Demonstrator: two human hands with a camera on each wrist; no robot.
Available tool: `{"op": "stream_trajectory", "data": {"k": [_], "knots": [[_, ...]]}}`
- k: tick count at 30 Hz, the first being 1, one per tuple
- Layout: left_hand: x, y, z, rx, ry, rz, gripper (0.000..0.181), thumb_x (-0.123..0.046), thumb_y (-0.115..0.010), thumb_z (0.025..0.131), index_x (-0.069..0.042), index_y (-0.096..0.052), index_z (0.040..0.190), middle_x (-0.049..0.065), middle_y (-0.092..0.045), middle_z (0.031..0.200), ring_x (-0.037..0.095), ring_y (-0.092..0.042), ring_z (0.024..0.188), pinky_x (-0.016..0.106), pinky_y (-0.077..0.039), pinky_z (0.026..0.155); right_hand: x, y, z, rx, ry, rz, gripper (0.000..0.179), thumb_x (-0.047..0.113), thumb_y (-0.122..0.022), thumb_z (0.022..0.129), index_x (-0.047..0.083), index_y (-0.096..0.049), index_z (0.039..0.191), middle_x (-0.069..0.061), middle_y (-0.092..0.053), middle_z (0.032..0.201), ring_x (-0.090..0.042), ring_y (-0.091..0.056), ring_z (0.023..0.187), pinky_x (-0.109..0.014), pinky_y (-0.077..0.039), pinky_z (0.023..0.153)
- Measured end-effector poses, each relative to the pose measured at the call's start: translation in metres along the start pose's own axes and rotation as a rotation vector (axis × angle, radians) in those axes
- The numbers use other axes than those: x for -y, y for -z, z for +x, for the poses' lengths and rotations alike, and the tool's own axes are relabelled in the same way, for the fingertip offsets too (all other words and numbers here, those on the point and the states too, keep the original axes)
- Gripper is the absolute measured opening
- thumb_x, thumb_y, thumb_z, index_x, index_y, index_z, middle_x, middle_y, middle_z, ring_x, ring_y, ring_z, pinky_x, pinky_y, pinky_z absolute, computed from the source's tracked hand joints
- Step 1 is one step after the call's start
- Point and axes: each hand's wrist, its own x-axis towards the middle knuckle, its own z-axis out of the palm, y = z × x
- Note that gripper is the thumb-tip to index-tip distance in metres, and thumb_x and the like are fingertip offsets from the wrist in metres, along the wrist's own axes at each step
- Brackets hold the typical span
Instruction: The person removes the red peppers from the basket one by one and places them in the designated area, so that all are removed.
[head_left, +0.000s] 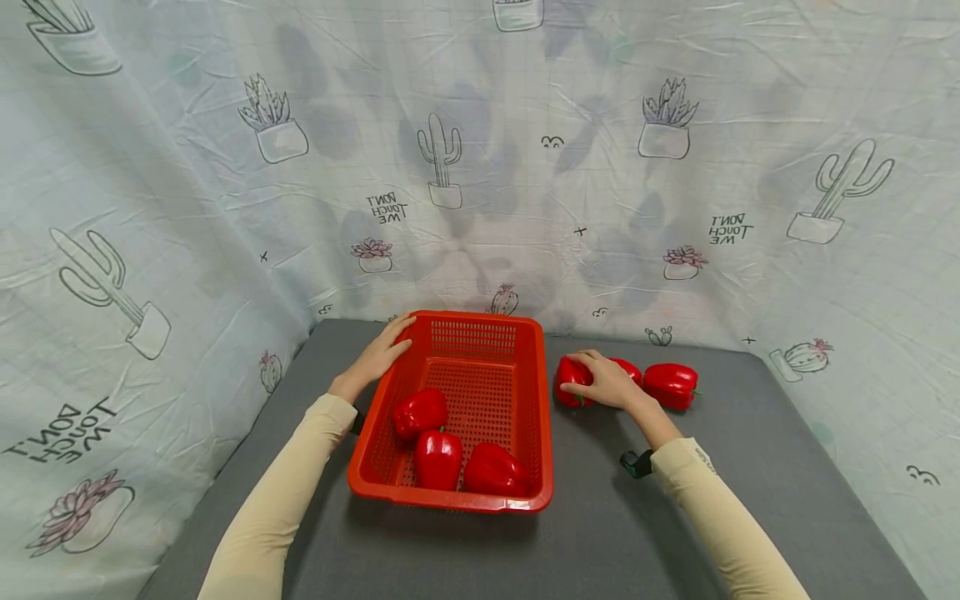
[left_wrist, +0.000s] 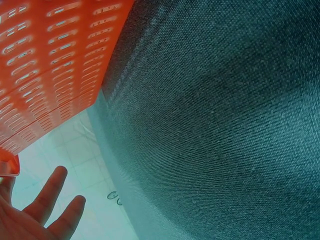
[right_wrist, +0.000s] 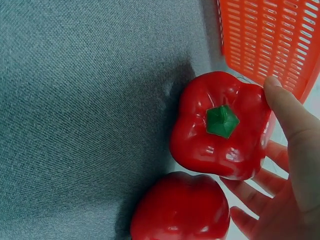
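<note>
My right hand (head_left: 606, 382) grips a red bell pepper (right_wrist: 220, 125) on the grey table, right of the red basket (head_left: 546, 417). In the right wrist view its thumb lies along one side of the pepper, with fingers at the far side; the green stem faces the camera. Another red bell pepper (right_wrist: 182, 210) sits close beside it, partly hidden by the hand in the head view. My left hand (head_left: 381, 354) rests on the basket's left rim near the far corner. In the left wrist view two of its fingers (left_wrist: 47, 195) are straight and spread, off the basket.
Inside the basket's near half lie three red bell peppers (head_left: 438, 460). One more red bell pepper (head_left: 671, 387) lies on the table (head_left: 600, 533) at the right end of the row. A patterned sheet (head_left: 480, 233) hangs behind the table and along both sides.
</note>
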Motion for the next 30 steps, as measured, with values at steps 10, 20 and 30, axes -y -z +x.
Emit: {"op": "stream_trajectory", "data": {"k": [10,20,30], "knots": [[0.0001,0.0006,0.0,-0.001,0.015,0.012,0.051,-0.022,-0.041,0.099,-0.01,-0.027,0.147,0.011,-0.016,0.154,0.035,-0.015,0.14,0.06,-0.018,0.106,-0.0026,0.0,0.0005,-0.002,0.029,-0.029,0.063,0.043,-0.065,0.083,0.005,-0.051,0.131,-0.02,-0.048,0.132,-0.036,-0.049,0.115,-0.059,-0.031,0.1],[0.0003,-0.0016,-0.0008,-0.002,0.016,0.007,0.051,-0.022,-0.04,0.099,-0.01,-0.027,0.147,0.011,-0.015,0.154,0.034,-0.013,0.141,0.059,-0.017,0.107,-0.0039,-0.0011,0.0013,0.005,0.015,-0.043,0.063,0.043,-0.064,0.083,0.005,-0.051,0.132,-0.019,-0.049,0.132,-0.034,-0.046,0.119,-0.062,-0.017,0.106],[0.0014,-0.002,0.0005,-0.004,0.015,0.011,0.05,-0.021,-0.04,0.099,-0.011,-0.028,0.147,0.01,-0.015,0.155,0.033,-0.013,0.141,0.059,-0.016,0.108,0.0007,0.0045,0.0047,-0.001,0.016,-0.063,0.061,0.043,-0.063,0.084,0.004,-0.052,0.13,-0.018,-0.053,0.128,-0.034,-0.05,0.116,-0.061,-0.02,0.106]]}}
